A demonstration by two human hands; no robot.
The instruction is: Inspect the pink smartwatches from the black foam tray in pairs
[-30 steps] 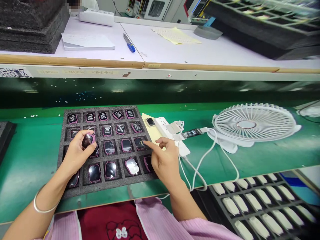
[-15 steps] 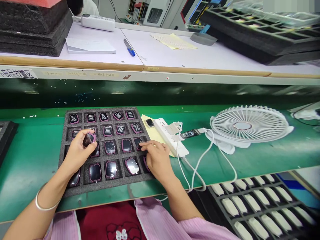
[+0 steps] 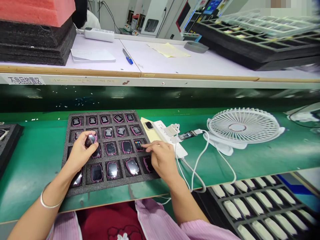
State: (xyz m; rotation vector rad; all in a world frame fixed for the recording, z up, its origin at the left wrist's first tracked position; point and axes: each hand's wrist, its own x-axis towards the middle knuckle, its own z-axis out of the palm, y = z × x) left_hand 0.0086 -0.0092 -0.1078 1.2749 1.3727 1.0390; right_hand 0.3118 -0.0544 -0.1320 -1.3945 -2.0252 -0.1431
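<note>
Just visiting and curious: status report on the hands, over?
Left hand holds a pink smartwatch above the foam tray. Right hand touches a lit watch in its slot. Nothing blocking.

— What's on the bench in front of you?
— My green bench (image 3: 37,156) carries a grey foam tray (image 3: 125,183) near its front edge, with a yellow paper (image 3: 148,128) and a white power strip (image 3: 167,136) just beside the tray's right side.
— And farther right?
— A white fan (image 3: 243,126) lies face-up, cabled to the strip. Another dark tray (image 3: 10,140) sits at the left edge.
</note>
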